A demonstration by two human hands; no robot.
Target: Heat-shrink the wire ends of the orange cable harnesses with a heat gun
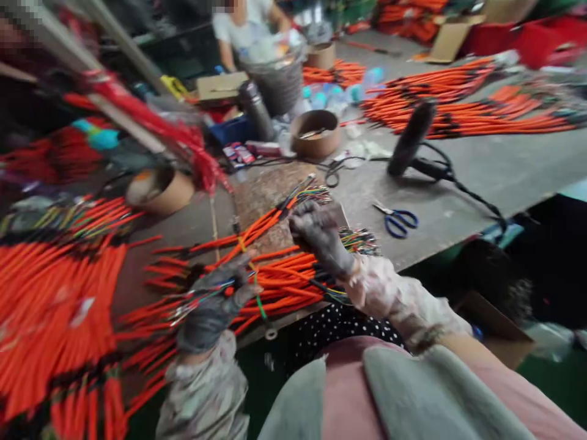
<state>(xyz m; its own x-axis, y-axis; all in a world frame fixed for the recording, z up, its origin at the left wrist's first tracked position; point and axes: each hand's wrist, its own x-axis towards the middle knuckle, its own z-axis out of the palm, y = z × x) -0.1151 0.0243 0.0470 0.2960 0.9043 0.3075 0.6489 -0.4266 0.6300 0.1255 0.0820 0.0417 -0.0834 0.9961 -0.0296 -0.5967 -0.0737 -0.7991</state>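
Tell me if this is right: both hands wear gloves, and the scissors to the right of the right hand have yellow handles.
Wrong on colour: the scissors to the right of the right hand are blue-handled, not yellow; the head view shows it. The rest stands.

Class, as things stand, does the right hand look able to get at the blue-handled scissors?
Probably yes: the scissors lie uncovered on the tabletop, and nothing tall appears between them and the right hand.

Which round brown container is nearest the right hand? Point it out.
The middle container, straight beyond the right hand. The left container is farther off, beside red plastic; the back container, beside the grey basket, is farther too.
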